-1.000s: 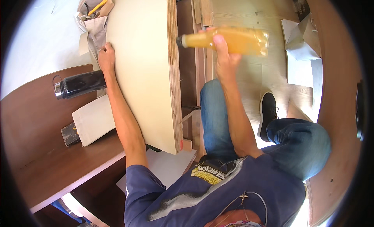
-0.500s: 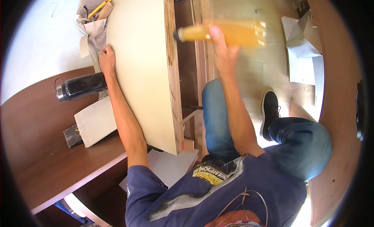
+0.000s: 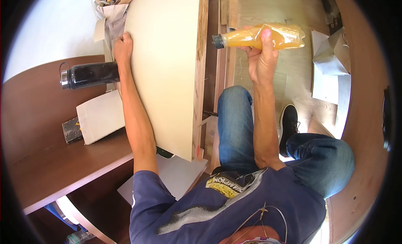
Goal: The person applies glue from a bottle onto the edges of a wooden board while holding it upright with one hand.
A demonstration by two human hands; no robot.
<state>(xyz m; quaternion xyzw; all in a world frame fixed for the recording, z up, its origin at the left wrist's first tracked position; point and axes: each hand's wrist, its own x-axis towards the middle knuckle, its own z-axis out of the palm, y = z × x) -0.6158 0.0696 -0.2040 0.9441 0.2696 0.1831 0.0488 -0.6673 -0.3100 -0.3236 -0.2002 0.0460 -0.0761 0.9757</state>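
Note:
My right hand [image 3: 262,61] is wrapped round a clear plastic bottle [image 3: 247,37] of yellow-orange glue-like liquid. The bottle lies nearly level, its black cap pointing left toward the cream-faced board [image 3: 167,72]. My left hand [image 3: 123,47] is closed in a fist at the board's far left edge; whether its fingers grip that edge is hidden. My left forearm runs along the same side of the board. Just left of that arm lies a black drinking flask [image 3: 94,75] with a steel lid.
A white box-like piece [image 3: 100,118] leans on a brown wooden shelf [image 3: 75,164] at left. A cloth bag [image 3: 115,17] with tools sits at the far left. My knee [image 3: 235,122] is close to the board's right side. White sheets [image 3: 324,84] lie on the floor at right.
The bottle, blurred by motion before, now shows sharply and sits farther right in the picture. The view has shifted, so the board appears farther right too. My left hand stays at the board's edge.

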